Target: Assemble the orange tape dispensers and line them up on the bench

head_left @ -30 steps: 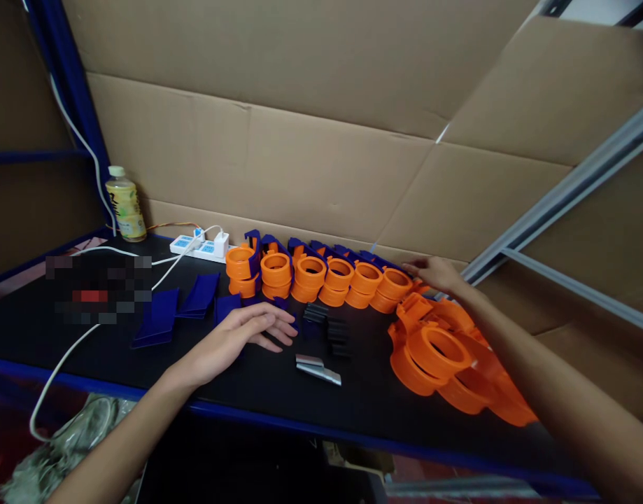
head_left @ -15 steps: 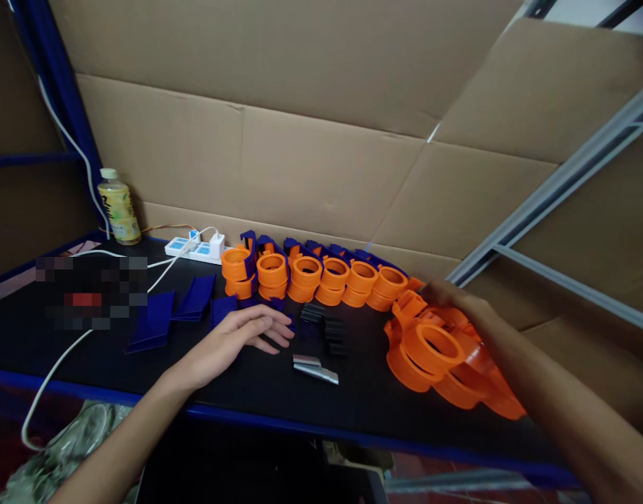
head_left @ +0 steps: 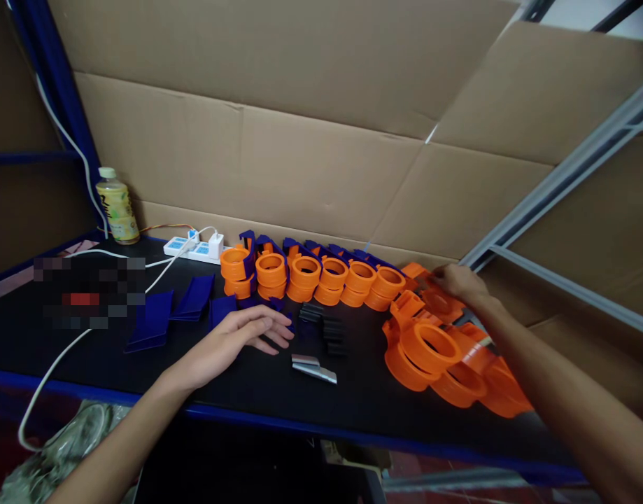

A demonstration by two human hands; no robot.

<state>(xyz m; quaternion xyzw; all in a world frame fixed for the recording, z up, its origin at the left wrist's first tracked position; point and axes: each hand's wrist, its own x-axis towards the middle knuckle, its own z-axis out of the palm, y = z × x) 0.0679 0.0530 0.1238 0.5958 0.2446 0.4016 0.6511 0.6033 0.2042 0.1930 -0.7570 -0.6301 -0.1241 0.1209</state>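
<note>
Place: your workshop, apparently
Black bench point(head_left: 237, 381): beneath your left hand point(head_left: 250, 332)
Cardboard wall point(head_left: 321, 175): beyond your right hand point(head_left: 462, 281)
Orange rings point(head_left: 303, 287): lined up between both hands

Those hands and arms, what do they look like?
The left hand and right hand are human, without gloves. The left forearm and right forearm show no sleeve, watch or bracelet. I see no ring on the left hand; on the right one I can't tell.

Glossy orange part point(head_left: 441, 302), just behind heaped orange ringed parts point(head_left: 437, 362)
</note>
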